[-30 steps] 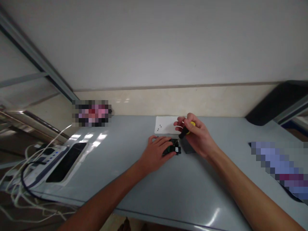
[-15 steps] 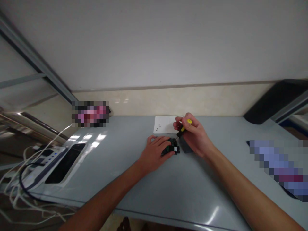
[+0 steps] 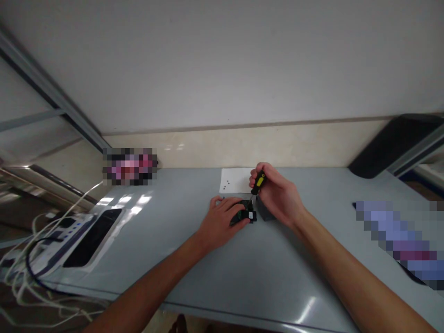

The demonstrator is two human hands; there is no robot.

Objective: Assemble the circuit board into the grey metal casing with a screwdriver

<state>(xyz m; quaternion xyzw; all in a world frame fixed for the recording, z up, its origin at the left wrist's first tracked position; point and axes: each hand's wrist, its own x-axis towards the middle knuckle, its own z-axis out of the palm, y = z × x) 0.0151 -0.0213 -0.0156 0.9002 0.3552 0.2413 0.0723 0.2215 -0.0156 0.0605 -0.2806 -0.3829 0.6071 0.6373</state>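
My left hand (image 3: 222, 218) grips a small black device with a green circuit board (image 3: 247, 213), fingers over its top and thumb along its near side. A screwdriver (image 3: 258, 181) with a black and yellow handle is held in my right hand (image 3: 279, 194), fingers wrapped round the handle. Its shaft slants down to the device's right part; the exact contact of the tip is too small to make out. Behind the device lies a white sheet of paper (image 3: 236, 180) with several tiny dark pieces on it. A dark grey flat piece (image 3: 264, 210) sits partly hidden under my right hand.
The grey table (image 3: 180, 203) runs back to the wall. At the left lie a power strip (image 3: 65, 245), a black phone-like slab (image 3: 93, 238) and tangled white cables (image 3: 21, 277). Blurred-out items stand at the back left and right. A black curved object (image 3: 388, 148) leans at the back right.
My right hand has turned the screwdriver's handle and brought it more upright, its fingers closing further round it. My left hand still holds the device; the view has shifted slightly.
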